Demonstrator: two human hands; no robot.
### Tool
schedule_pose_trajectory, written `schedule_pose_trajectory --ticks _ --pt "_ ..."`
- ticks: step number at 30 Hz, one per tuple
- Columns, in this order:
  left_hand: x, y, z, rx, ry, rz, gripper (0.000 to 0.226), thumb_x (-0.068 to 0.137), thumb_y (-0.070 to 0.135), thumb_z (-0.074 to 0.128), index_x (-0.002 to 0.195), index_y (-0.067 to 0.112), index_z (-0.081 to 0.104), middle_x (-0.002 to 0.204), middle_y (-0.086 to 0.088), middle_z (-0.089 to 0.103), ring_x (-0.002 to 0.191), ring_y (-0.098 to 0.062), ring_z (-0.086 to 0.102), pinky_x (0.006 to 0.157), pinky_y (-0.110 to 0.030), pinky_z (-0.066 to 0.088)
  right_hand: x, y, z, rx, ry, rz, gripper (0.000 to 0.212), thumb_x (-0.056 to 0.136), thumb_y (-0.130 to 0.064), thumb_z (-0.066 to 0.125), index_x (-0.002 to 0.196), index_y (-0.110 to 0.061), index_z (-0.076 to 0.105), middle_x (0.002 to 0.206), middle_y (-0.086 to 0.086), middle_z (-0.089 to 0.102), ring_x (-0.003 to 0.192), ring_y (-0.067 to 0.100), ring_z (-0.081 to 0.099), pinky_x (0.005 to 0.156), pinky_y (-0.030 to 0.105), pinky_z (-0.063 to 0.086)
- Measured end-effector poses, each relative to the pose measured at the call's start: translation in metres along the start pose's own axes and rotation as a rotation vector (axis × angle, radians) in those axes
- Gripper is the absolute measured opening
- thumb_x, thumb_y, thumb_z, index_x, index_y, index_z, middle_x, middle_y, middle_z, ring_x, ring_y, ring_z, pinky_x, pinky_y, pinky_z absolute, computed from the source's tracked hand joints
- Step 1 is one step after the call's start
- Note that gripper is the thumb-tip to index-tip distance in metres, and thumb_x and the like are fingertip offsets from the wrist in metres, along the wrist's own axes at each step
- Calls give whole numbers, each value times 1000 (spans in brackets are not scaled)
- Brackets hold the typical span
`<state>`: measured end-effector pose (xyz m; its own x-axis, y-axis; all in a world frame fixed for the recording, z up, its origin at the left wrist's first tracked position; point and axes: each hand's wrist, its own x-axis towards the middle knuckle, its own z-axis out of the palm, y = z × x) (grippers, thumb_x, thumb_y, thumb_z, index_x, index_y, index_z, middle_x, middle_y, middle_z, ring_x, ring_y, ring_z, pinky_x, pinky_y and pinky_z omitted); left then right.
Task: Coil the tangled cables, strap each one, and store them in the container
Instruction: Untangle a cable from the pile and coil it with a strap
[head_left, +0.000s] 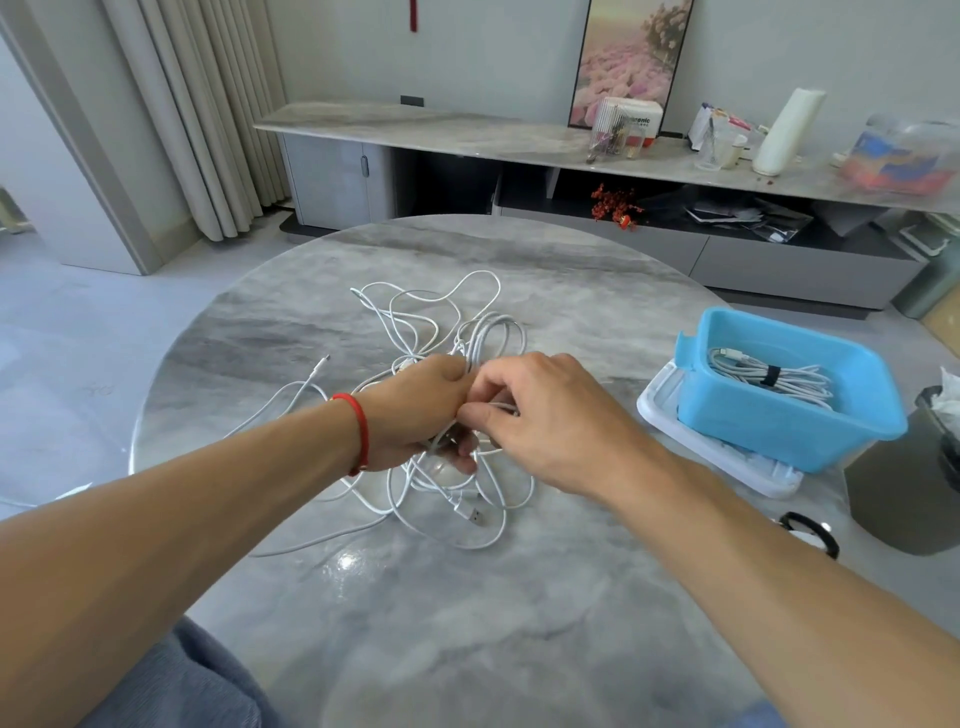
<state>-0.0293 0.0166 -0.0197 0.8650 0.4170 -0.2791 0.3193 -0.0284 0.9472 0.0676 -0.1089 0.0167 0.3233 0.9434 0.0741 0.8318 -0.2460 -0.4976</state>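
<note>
living room with pale curtains (208, 104) at the left, a long marble-topped sideboard (415, 124) along the far wall, a flower picture (631, 62) leaning above it. round grey marble table (519, 623) in front, shiny, filling most of the view.

tangle of white cables (441, 332) spread over the middle of the table, loops reaching away from the hands on the far side and spilling toward the near edge on the other; 1 loose end with a small plug (323, 361) lying off to the left, a usb plug (471, 515) on the near side.

left hand (415, 410), red string bracelet (358, 431) at the wrist, fingers curled round a bundle of strands at the centre of the tangle. right hand (550, 415) just beside it, touching, thumb and fingers pinching strands of the same bundle. both hands over the heart of the heap, cables passing under and between them.

blue container (831, 431) at the right of the table, well apart from the hands, resting on a white lid (701, 447). inside it, 1 coiled white cable (789, 379) bound with a black strap (771, 375). another black strap (810, 530) lying on the table near the right edge. dark bin (904, 493) beside the table at the right.
</note>
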Motion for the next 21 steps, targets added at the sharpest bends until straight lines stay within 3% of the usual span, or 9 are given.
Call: schedule_pose_trajectory --ticks 3,6,8,11,13,18,21 --pt "-2 6 3 -141 -144 -120 46 105 20 46 66 19 70 56 -2 50 48 -21 52 52 -34 56 -1 6 -5 -5 21 61 16 92 -41 70 89 -27 63 86 -7 72 94 18 66 84 39 52" --pt "-3 13 5 -202 -194 -219 57 104 26 40 52 22 63 55 5 33 43 -11 28 35 -18 33 -1 7 -8 14 61 70 20 91 -42 72 89 -26 60 81 -7 71 87 19 66 80 41 54" --pt "-5 17 4 -243 -227 -268 58 104 32 37 50 23 55 58 7 24 45 -9 14 32 -15 17 0 7 -10 -5 79 80 25 89 -45 73 88 -26 57 81 -8 69 83 20 65 76 40 54" --pt "-6 18 3 -236 -258 -305 52 103 54 36 60 25 38 64 5 16 46 -9 9 32 -14 11 -1 9 -14 -74 103 82 35 84 -53 77 87 -26 55 82 -12 63 79 18 61 64 34 46" --pt "-6 16 5 -123 -235 -310 52 98 67 38 65 26 37 65 4 17 46 -10 10 35 -15 10 0 13 -16 -126 98 70 37 82 -54 78 89 -26 54 77 -13 56 79 19 60 59 33 40" --pt "-5 7 7 224 -162 -209 61 86 82 33 73 23 40 57 6 26 45 -11 15 38 -15 16 1 33 -27 -195 79 55 28 90 -46 74 94 -26 55 86 -6 65 88 24 62 74 39 50" --pt "-4 0 2 415 -112 -114 57 90 73 42 74 18 46 57 2 38 38 -11 26 37 -17 24 1 48 -32 -153 119 68 25 89 -46 75 94 -26 61 78 -10 63 82 18 61 72 38 49"
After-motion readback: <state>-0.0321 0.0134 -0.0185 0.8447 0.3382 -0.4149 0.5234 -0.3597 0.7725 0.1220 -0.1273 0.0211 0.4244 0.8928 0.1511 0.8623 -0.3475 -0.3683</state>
